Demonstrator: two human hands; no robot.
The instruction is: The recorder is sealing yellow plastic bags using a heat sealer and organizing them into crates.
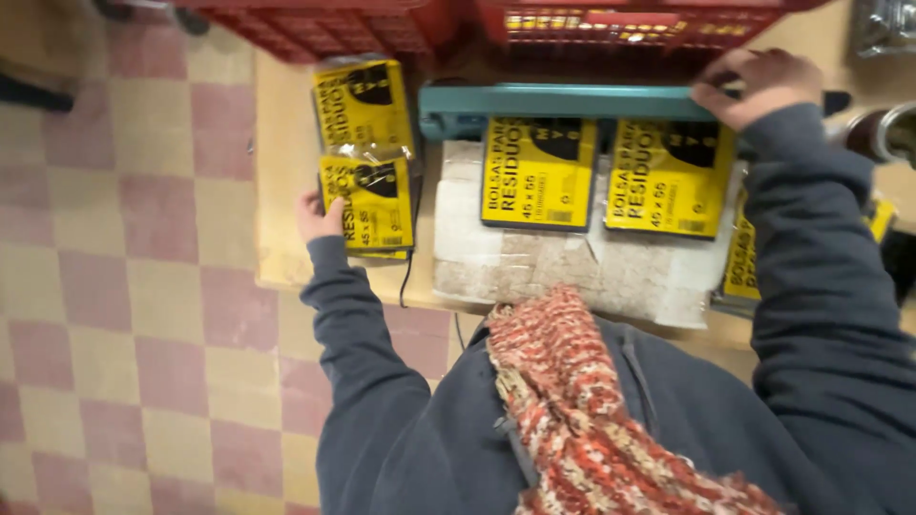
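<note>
My right hand (759, 84) presses down on the right end of a teal sealer bar (563, 100). Two yellow-and-black bag packets (537, 174) (670, 179) lie side by side under that bar on a pale worn pad (458, 234). My left hand (317, 216) rests at the left edge of a stack of the same yellow packets (367, 202) on the wooden table (281, 153). Another packet in clear wrap (363, 105) lies just beyond the stack.
Red plastic crates (401, 24) stand at the table's far edge. More yellow packets (739, 262) peek out under my right sleeve. A thin black cable (412, 257) runs off the table's near edge. Checkered pink and cream floor tiles (124, 286) lie to the left.
</note>
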